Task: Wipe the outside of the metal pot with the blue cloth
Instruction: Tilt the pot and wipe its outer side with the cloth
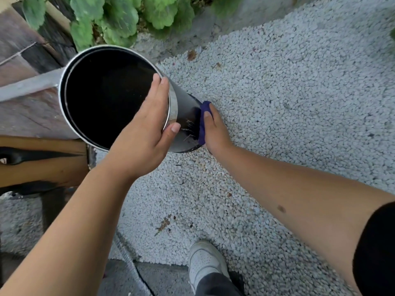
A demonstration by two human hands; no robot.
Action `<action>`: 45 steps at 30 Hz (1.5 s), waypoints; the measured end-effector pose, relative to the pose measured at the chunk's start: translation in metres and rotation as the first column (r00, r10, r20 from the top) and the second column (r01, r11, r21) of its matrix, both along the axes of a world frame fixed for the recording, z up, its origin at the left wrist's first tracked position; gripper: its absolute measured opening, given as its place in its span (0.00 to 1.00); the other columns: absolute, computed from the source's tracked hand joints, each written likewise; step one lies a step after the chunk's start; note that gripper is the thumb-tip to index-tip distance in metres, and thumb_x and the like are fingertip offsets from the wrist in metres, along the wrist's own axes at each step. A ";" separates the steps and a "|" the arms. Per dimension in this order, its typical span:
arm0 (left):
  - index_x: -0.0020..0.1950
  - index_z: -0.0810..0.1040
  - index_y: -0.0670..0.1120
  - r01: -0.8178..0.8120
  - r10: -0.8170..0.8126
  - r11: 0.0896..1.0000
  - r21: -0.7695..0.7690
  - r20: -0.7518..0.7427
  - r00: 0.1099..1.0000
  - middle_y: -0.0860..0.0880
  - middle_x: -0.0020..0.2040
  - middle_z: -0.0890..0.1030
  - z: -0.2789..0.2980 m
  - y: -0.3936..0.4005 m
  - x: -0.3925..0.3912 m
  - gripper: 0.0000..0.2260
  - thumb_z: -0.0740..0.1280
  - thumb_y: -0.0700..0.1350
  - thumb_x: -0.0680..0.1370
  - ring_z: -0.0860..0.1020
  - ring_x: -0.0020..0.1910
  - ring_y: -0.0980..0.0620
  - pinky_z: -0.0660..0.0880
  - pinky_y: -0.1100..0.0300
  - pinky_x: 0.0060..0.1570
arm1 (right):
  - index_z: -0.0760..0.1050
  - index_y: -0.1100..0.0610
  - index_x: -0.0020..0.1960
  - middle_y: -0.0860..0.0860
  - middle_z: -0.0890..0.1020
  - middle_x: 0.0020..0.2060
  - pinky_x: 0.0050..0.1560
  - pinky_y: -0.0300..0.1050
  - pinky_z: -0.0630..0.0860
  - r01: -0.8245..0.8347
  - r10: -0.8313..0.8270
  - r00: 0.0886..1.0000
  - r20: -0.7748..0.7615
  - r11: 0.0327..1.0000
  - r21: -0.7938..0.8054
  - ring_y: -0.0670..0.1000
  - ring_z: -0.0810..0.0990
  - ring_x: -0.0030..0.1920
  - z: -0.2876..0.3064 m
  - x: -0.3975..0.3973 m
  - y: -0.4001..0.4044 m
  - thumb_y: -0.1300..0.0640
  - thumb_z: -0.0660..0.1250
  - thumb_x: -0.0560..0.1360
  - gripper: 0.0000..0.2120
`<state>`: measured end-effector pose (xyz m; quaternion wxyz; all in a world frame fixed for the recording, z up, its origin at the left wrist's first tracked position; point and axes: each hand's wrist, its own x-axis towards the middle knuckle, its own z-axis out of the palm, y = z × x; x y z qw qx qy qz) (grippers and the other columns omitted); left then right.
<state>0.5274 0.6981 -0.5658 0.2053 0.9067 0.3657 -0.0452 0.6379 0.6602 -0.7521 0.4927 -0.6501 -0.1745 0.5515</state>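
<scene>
A tall metal pot (183, 107) with a dark inside stands tilted on white gravel, its open mouth towards me. My left hand (147, 127) grips the near rim, fingers lying over the opening and thumb on the outer wall. My right hand (214, 130) presses a blue cloth (204, 116) against the lower right side of the pot's outer wall, fingers curled round the cloth. Most of the cloth is hidden between hand and pot.
White gravel (277, 103) covers the ground to the right. Green plants (119, 16) grow behind the pot. Wooden boards (23, 67) and a brown box (44, 165) lie to the left. My white shoe (205, 261) and a thin hose (128, 259) are at the bottom.
</scene>
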 end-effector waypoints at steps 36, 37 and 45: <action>0.78 0.52 0.60 -0.292 0.288 0.947 0.130 0.054 0.956 0.53 0.81 0.41 -0.012 0.022 0.032 0.25 0.50 0.62 0.81 0.39 0.79 0.48 0.39 0.32 0.69 | 0.61 0.53 0.78 0.53 0.68 0.76 0.75 0.51 0.60 -0.138 0.133 0.976 0.175 0.990 0.016 0.54 0.66 0.75 -0.007 0.019 0.018 0.45 0.54 0.83 0.26; 0.78 0.52 0.60 -0.311 0.305 0.943 0.114 0.069 0.950 0.54 0.81 0.41 -0.012 0.023 0.033 0.25 0.50 0.61 0.81 0.38 0.79 0.48 0.39 0.31 0.68 | 0.61 0.52 0.78 0.52 0.68 0.76 0.76 0.51 0.60 -0.116 0.113 0.982 0.152 0.993 0.012 0.54 0.66 0.75 -0.005 0.019 0.018 0.44 0.55 0.83 0.26; 0.77 0.54 0.63 -0.566 0.554 0.824 0.036 0.157 0.817 0.59 0.80 0.39 -0.016 0.026 0.066 0.23 0.50 0.58 0.80 0.37 0.78 0.44 0.40 0.28 0.66 | 0.67 0.49 0.75 0.49 0.72 0.72 0.74 0.56 0.64 0.206 -0.203 0.978 -0.041 0.970 0.131 0.49 0.69 0.72 0.048 0.009 0.013 0.41 0.57 0.77 0.28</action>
